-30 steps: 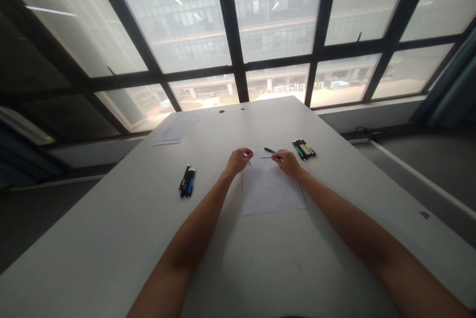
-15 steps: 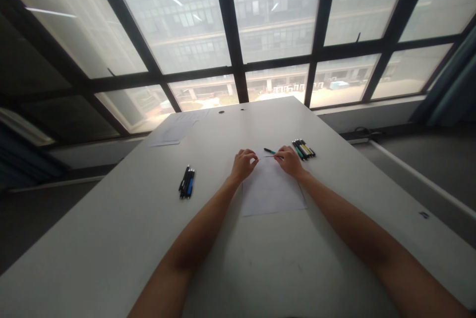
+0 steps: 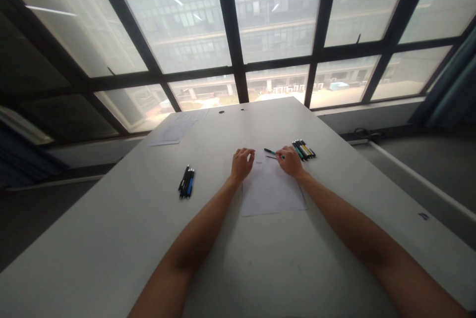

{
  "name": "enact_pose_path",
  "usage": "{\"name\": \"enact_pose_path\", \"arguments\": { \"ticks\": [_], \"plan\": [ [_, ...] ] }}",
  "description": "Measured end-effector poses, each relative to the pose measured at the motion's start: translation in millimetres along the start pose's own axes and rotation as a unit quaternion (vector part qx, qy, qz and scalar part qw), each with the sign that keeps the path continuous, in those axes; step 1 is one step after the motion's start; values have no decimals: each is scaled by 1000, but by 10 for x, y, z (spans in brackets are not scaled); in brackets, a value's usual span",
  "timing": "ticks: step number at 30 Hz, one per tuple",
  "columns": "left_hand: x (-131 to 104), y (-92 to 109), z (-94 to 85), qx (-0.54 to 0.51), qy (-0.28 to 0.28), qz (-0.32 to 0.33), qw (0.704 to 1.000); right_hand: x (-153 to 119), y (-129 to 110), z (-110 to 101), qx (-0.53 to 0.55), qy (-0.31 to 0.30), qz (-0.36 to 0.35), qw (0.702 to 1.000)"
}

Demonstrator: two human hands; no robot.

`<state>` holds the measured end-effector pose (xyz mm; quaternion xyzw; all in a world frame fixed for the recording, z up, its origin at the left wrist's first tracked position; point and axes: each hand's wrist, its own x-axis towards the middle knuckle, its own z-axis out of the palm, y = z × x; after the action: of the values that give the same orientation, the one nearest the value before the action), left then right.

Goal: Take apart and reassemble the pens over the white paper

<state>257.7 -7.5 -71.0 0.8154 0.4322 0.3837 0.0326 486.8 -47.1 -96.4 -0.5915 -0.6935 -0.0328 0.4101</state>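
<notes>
A sheet of white paper [image 3: 274,194] lies on the table, with my two hands over its far end. My left hand [image 3: 241,164] is at the paper's left side, its fingers curved and thumb a little apart, holding nothing that I can see. Just right of it a tiny grey piece [image 3: 259,162], perhaps a spring, rests on the paper. My right hand [image 3: 290,162] has its fingertips closed at the end of a thin dark pen refill [image 3: 270,157]. Behind the refill lies a dark and green pen part [image 3: 269,151], partly hidden by the right fingers.
A row of pens [image 3: 304,150], some with green or yellow, lies just beyond my right hand. Black and blue pens [image 3: 186,183] lie to the left. More papers [image 3: 173,132] are at the table's far left. A small dark item [image 3: 423,216] sits near the right edge.
My left fingers have parted and drawn slightly left, leaving the tiny grey piece on the paper. The refill at my right hand has shifted slightly right and tilted.
</notes>
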Motion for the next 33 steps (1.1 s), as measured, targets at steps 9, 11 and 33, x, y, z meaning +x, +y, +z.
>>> {"name": "enact_pose_path", "arguments": {
  "ticks": [9, 11, 33],
  "plan": [
    [21, -115, 5, -19, 111, -64, 992, 61, 165, -22, 77, 171, 113, 976],
    [20, -104, 2, -15, 109, -61, 992, 61, 170, -20, 79, 173, 109, 976],
    [-57, -82, 115, 25, -85, 22, 996, -25, 15, -6, -72, -42, 5, 997]
  ]
}}
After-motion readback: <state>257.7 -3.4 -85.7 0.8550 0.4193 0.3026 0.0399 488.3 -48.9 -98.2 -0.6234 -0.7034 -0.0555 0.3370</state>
